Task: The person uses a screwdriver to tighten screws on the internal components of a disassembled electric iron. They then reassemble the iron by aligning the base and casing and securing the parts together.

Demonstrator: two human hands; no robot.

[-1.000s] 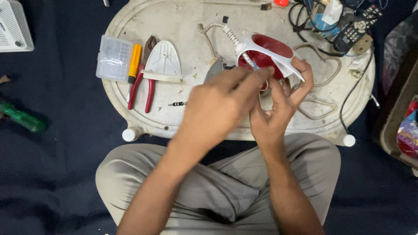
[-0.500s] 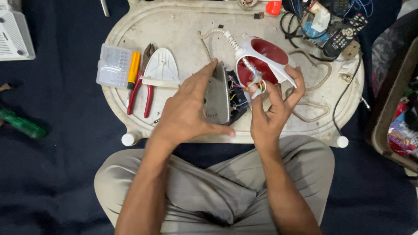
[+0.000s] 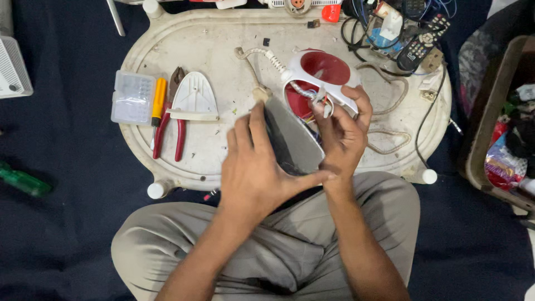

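**Clothes iron opened for wiring work: hands on sole plate and body**

Dark blue cloth covers the floor; on it sits a worn, oval, off-white plastic tray table [image 3: 223, 33] that serves as your bench.

Step in hand, as judged: you are parting or refitting the grey metal sole plate [image 3: 292, 139] and the red-and-white plastic iron body [image 3: 326, 75], with the wiring exposed between them. The iron lies at the table's near right, tilted on edge, its braided white cord [image 3: 259, 53] trailing up-left.

Your left hand [image 3: 259, 167] lies over the sole plate, fingers spread fairly wide and flat, thumb reaching right beneath it. Your right hand [image 3: 343, 134] grips the body's near edge, fingers curled narrow, fingertips at the small coloured wires [image 3: 319, 100] (whether they pinch a wire, I cannot tell).

The next move calls for steadying the plate while keeping the wires free of strain.

Well apart at left: white iron-shaped plastic cover [image 3: 195, 95], red-handled pliers [image 3: 170, 131], yellow-handled screwdriver [image 3: 158, 100], clear plastic parts box [image 3: 132, 96].
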